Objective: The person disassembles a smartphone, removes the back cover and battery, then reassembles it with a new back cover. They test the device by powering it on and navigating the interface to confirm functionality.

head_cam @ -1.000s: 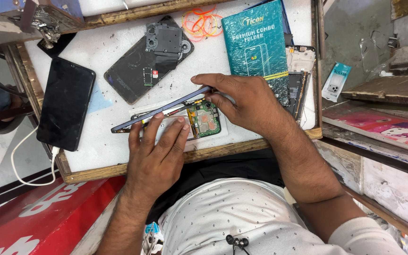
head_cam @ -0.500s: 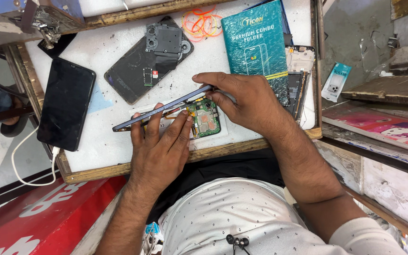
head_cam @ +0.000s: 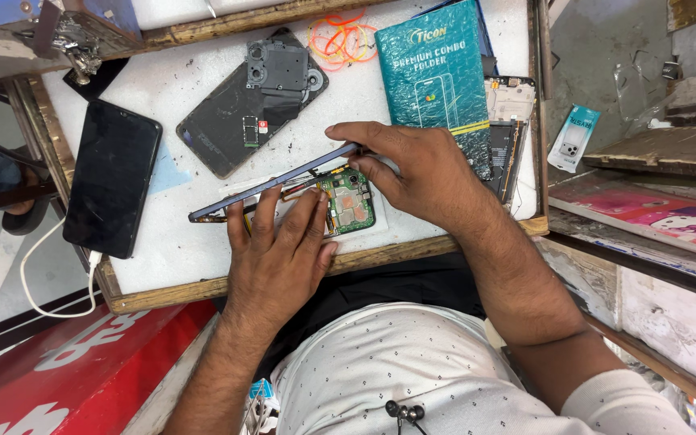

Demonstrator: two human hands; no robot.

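An opened phone lies on the white work board point(head_cam: 179, 258) in front of me. Its thin dark screen panel point(head_cam: 271, 184) is tilted up on edge, and my right hand point(head_cam: 412, 169) grips the panel's right end between thumb and fingers. My left hand point(head_cam: 279, 258) lies flat on the phone body below the panel, fingers spread, pressing it down. The green circuit board point(head_cam: 352, 201) of the phone shows between my two hands.
A black phone point(head_cam: 113, 187) with a white cable point(head_cam: 50, 282) lies at the board's left. A dark back cover point(head_cam: 239, 113) with a camera frame sits behind. A teal package point(head_cam: 437, 72), orange rubber bands point(head_cam: 340, 36) and another stripped phone frame point(head_cam: 509, 129) lie at the right.
The screen panel has been lifted a little further from the phone body. My left hand's fingers shifted slightly on the body.
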